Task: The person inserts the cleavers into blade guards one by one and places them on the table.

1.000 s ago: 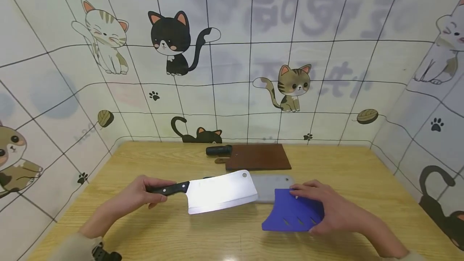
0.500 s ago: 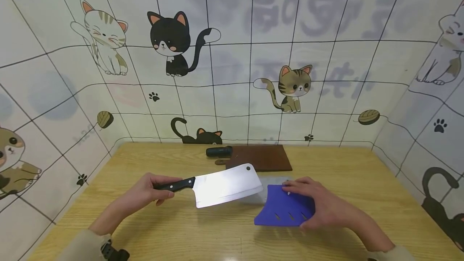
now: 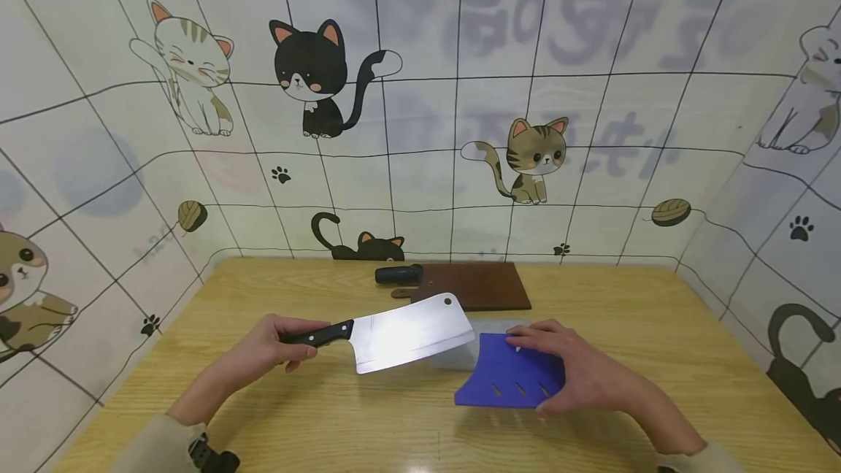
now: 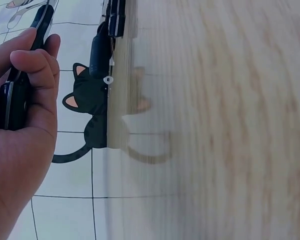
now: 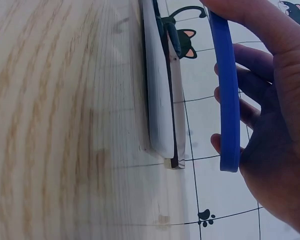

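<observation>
My left grip (image 3: 269, 345) is clamping a black-handled steel cleaver (image 3: 410, 336); my right grip (image 3: 588, 372), pinching a slotted blue plate (image 3: 509, 371), is narrowing the gap.

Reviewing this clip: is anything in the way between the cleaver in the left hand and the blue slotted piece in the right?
Nothing visible. In the head view, the end of the cleaver is right beside the blue slotted piece; the pale board shows behind them.

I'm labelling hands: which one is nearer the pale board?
Right: the right hand is by the pale board's right side; the left hand is farther, off to its left.
</observation>
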`<state>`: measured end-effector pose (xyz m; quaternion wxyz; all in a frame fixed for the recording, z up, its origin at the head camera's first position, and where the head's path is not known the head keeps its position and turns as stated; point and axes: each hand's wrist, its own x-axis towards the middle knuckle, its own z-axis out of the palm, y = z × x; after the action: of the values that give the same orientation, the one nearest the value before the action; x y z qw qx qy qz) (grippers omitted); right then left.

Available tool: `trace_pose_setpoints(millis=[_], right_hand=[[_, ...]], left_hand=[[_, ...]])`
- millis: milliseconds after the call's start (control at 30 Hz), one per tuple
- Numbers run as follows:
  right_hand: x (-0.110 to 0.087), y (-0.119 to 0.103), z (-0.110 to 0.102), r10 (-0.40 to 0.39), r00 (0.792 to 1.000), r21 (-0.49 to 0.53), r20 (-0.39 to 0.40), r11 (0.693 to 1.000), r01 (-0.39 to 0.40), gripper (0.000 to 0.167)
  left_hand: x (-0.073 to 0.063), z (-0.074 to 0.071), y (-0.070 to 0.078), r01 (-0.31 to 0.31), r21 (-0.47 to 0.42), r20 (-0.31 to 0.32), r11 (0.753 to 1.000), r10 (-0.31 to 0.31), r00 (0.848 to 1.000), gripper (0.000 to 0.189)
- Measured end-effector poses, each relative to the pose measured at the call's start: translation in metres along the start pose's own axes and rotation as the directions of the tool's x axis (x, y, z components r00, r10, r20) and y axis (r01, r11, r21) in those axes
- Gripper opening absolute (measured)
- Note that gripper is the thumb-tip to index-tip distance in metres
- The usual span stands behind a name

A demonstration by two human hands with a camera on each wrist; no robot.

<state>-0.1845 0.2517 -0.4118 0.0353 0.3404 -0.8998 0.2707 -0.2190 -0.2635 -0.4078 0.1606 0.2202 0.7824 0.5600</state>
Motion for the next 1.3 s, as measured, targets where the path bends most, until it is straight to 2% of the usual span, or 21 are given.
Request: trace_pose_setpoints(millis=[433,700,933,1133,1300], right_hand=[[0.003,0.002,0.001,0.005,1.0,-0.003,0.011,1.0,-0.005,0.088],[0.008,0.002,0.007,-0.045,0.997,-0.064,-0.066,0.997,0.041,0.087],[0.015,0.006,0.011,-0.038,0.99,-0.058,-0.136,0.998,0.031,0.091],[0.018,0.012,0.011,-0.075,0.982,-0.097,-0.172,0.994,0.059,0.092],[0.017,0.012,0.015,-0.044,0.989,-0.074,-0.144,0.997,0.033,0.088]], left_hand=[[0.002,0.002,-0.003,0.009,-0.001,-0.003,1.0,-0.009,1.0,0.047],[0.005,0.004,-0.004,0.001,0.003,-0.018,1.0,-0.001,1.0,0.048],[0.003,0.006,-0.003,0.004,0.029,-0.024,1.0,-0.003,1.0,0.047],[0.006,0.006,-0.002,-0.061,0.025,0.029,0.998,0.06,0.998,0.046],[0.008,0.001,-0.003,-0.077,0.047,0.086,0.996,0.072,0.994,0.046]])
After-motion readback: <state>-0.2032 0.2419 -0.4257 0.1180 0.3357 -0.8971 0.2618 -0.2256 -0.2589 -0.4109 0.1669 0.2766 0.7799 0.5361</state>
